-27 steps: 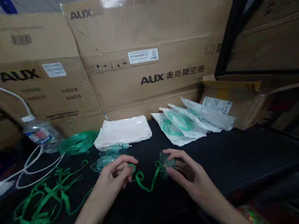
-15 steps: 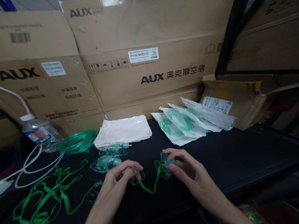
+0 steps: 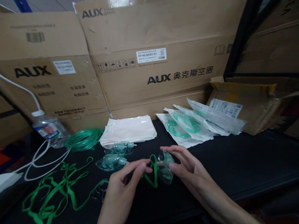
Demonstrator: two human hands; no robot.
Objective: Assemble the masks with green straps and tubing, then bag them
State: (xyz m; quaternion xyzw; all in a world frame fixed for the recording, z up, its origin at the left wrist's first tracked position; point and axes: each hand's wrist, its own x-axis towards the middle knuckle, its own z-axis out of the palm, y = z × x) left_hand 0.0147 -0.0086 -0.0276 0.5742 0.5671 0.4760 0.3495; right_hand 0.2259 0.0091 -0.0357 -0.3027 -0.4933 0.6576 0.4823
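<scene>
My right hand (image 3: 184, 168) grips a clear green-tinted plastic mask (image 3: 166, 165) just above the black table (image 3: 239, 167). A green elastic strap (image 3: 154, 172) hangs from the mask in a loop. My left hand (image 3: 125, 183) pinches the other end of that strap close beside the mask. Two more clear masks (image 3: 112, 161) lie just left of my hands, in front of a stack of empty white pouches (image 3: 128, 130).
A tangle of green straps (image 3: 54, 193) lies at the front left, with a coil of green tubing (image 3: 84, 139), a water bottle (image 3: 49, 130) and a white cable (image 3: 40, 160) behind it. Sealed pouches (image 3: 189, 125) and an open cardboard box (image 3: 249, 103) sit at the back right. Large AUX cartons (image 3: 149, 53) wall the rear.
My left hand has moved right with the strap end, up to the mask. The slack loop between the hands has shortened. The view has shifted slightly.
</scene>
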